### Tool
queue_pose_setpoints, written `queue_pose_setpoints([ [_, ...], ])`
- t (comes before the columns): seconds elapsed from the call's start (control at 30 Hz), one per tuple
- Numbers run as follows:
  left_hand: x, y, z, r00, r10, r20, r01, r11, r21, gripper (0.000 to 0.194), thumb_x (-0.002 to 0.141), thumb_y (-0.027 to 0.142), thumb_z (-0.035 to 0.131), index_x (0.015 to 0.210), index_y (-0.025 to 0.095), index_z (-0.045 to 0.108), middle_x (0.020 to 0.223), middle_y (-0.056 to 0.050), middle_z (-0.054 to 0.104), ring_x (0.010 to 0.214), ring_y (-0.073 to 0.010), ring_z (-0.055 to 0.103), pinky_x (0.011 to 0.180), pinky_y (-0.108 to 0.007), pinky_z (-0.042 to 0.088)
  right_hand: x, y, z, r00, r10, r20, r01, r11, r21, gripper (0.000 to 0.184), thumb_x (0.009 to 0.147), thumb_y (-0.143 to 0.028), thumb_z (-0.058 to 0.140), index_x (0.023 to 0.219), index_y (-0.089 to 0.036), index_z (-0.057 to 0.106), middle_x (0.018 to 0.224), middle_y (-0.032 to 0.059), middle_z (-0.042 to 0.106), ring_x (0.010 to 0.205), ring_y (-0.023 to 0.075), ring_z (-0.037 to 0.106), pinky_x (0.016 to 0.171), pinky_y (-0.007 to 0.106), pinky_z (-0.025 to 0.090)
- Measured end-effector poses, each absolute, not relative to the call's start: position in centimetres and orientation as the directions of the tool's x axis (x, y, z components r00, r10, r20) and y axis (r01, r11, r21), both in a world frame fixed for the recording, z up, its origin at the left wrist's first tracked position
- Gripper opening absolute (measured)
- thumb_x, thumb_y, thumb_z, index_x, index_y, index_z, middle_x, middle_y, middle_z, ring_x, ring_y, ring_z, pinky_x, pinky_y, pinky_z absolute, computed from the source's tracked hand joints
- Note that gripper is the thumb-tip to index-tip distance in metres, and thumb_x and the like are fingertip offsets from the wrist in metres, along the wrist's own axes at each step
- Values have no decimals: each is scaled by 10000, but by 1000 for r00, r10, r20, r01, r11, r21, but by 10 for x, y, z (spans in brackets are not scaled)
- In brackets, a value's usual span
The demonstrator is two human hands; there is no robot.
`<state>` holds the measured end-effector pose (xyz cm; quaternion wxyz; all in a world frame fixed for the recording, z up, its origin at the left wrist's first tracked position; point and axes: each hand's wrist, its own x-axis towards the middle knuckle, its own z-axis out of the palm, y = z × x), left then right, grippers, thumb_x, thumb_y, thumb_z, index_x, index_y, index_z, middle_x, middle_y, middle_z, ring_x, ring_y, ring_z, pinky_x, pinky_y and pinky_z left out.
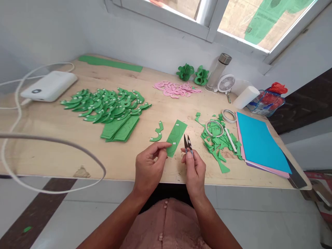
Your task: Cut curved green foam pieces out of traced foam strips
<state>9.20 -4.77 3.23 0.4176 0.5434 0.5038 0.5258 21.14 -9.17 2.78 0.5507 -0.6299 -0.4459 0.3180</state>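
Observation:
My left hand (151, 166) is closed at the thumb and index finger on the lower left edge of a green paper strip (178, 129). Curved lines are drawn on the strip, and small white tape pieces stick to it. In my right hand (195, 169) is a pair of thread snips (187, 142), blades apart and pointing away from me, just right of the strip. A wavy green paper cutout (157, 133) with white tape bits lies on the table left of the strip.
Many green cutouts (103, 105) and stacked green rectangles (120, 128) lie left. Green scraps (218, 141), tape rolls (214, 128) and a white pen (230, 139) lie right, beside coloured sheets (261, 141). Pink cutouts (176, 89) are behind. A white cable (101, 166) loops over the front left edge.

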Motion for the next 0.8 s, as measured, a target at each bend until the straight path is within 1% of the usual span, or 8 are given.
queue_pose_setpoints([
  [0.17, 96, -48, 34, -22, 980, 199, 118, -195, 974, 177, 790, 191, 597, 885, 217, 745, 885, -11, 727, 784, -161, 677, 718, -280, 553, 211, -91, 26, 389, 914, 116, 261, 12, -965, 324, 943, -374, 421, 939, -153, 658, 649, -19, 523, 551, 132, 438, 541, 253, 358],
  [0.27, 99, -47, 39, -1, 972, 236, 133, -234, 963, 182, 781, 197, 625, 917, 213, 746, 905, -19, 732, 831, -163, 680, 755, -277, 558, 211, -91, 26, 395, 905, 156, 327, 20, -945, 299, 943, -343, 421, 976, -163, 657, 721, 8, 587, 625, 153, 499, 587, 266, 385],
  [0.5, 104, -48, 48, -21, 944, 328, 215, -316, 924, 129, 788, 217, 634, 870, 202, 733, 845, -20, 728, 769, -152, 670, 707, -266, 557, 209, -90, 21, 367, 892, 263, 433, 87, -897, 242, 939, -264, 436, 1037, -166, 634, 908, 60, 668, 832, 193, 611, 730, 306, 464],
  [0.63, 106, -51, 47, -21, 947, 320, 217, -309, 926, 106, 787, 211, 641, 855, 199, 722, 834, -19, 719, 762, -149, 660, 702, -263, 544, 208, -88, 16, 385, 866, 320, 458, 122, -880, 230, 935, -247, 453, 1084, -175, 613, 996, 82, 672, 936, 209, 623, 790, 328, 484],
  [0.8, 108, -54, 45, 4, 965, 263, 165, -260, 951, 94, 774, 201, 660, 852, 189, 711, 829, -13, 709, 759, -140, 649, 727, -258, 525, 207, -85, 14, 378, 851, 365, 481, 157, -863, 212, 930, -246, 470, 1092, -187, 594, 985, 81, 652, 922, 210, 621, 800, 346, 496],
])
